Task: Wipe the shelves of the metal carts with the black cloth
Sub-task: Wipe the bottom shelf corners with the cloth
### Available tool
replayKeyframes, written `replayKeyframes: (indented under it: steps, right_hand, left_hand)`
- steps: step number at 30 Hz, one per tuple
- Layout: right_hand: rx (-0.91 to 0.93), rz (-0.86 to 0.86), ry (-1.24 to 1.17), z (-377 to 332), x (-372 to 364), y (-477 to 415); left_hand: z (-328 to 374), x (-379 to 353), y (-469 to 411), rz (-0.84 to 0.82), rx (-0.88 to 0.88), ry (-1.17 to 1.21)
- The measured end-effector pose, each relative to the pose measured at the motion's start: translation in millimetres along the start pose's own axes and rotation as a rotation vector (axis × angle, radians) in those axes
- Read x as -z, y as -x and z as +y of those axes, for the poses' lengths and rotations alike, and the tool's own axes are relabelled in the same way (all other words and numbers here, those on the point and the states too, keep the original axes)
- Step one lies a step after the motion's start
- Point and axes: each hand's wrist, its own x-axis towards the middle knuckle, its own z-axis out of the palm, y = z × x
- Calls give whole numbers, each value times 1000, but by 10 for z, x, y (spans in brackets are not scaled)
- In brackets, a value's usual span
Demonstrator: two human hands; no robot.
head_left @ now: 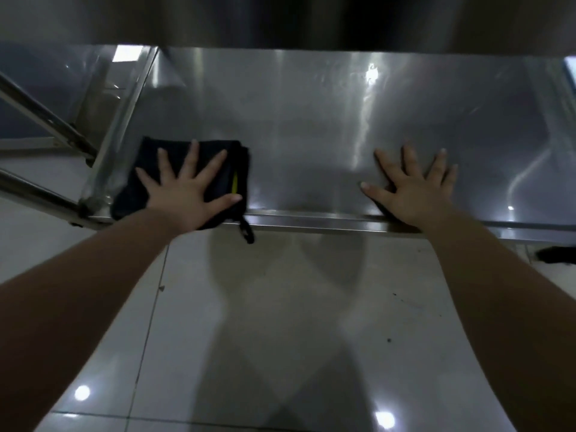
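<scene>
A folded black cloth with a yellow tag and a hanging loop lies at the front left corner of a shiny metal cart shelf. My left hand presses flat on the cloth with its fingers spread. Further right, my right hand rests flat on the bare shelf near its front edge, fingers spread, holding nothing. Another metal shelf overhangs the scene from above.
The cart's corner post stands just left of the cloth. Slanted metal bars of a neighbouring frame lie further left. Glossy white floor tiles spread below the shelf edge. A dark object sits on the floor at the right.
</scene>
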Motion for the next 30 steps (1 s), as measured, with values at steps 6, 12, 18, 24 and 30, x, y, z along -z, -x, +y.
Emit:
replayKeyframes:
  steps: [6,12,18,24,30]
  right_hand:
    - [9,-41,-375,42,67,-39]
    - [-159,68,-1274,206,256,119]
    - [82,262,-636,-190,180,-42]
    - [275,137,-49,-804,-63,149]
    - [103,178,-39,475,39,-101]
  left_hand:
    - [1892,-18,95,-1,-214,-45]
    - [2796,53,223,-83,-216,103]
    - [1884,198,-53,153,-172,98]
    - [1236,-21,-222,156,-127,116]
    - [1218,-51,-261,99,-120,68]
